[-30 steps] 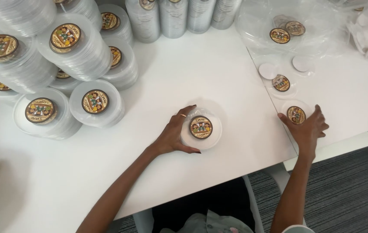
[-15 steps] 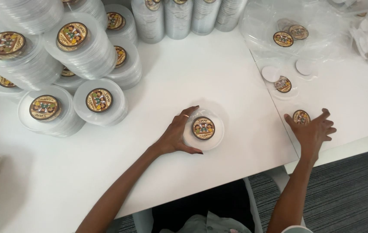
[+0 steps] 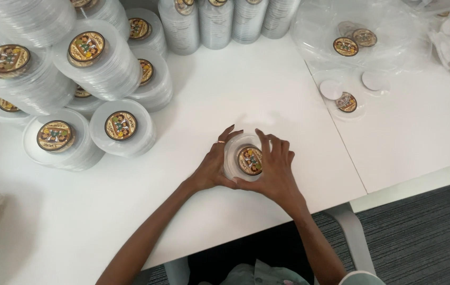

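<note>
Both hands met over one clear plastic lid (image 3: 247, 158) lying flat on the white bench (image 3: 246, 95), near its front edge. The left hand (image 3: 215, 164) cupped the lid's left rim, fingers curled against it, a ring on one finger. The right hand (image 3: 274, 170) pressed down on the lid's right side, its fingers spread over the top and its thumb close to the left thumb. On the middle of the lid sat a round sticker (image 3: 249, 160), brown-edged with a colourful picture inside.

To the left rose stacks of the same clear lids (image 3: 98, 58), each topped by the same round sticker; the two nearest stacks (image 3: 122, 129) stood lower, side by side. More plain stacks (image 3: 219, 21) lined the far edge.

On the adjoining bench (image 3: 425, 126) to the right, well apart from the hands, lay a crinkled clear plastic bag (image 3: 352, 26) with two loose stickers (image 3: 346, 46) on it. Nearer, another loose sticker (image 3: 346, 102) lay by two blank white discs (image 3: 331, 89). Dark carpet (image 3: 425, 227) showed below.
</note>
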